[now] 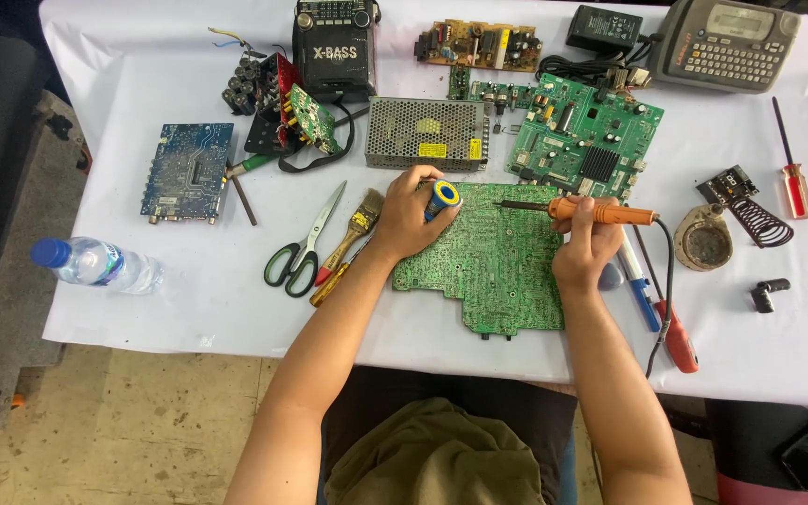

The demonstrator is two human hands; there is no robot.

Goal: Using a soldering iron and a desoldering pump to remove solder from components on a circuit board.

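Now the white table (189,309) carries a large green circuit board (488,266) in front of me. On its upper left corner my left hand (406,220) is closed around a small blue solder spool (442,196). My right hand (589,245) grips the orange soldering iron (600,212), its tip above the board's top edge.

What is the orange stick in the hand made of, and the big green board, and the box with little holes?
The soldering iron in the right hand looks like it has a matte orange plastic handle and a dark metal tip. The green circuit board seems to be stiff, lacquered board, dotted with shiny solder points. The perforated box looks like dull grey sheet metal, punched with holes.
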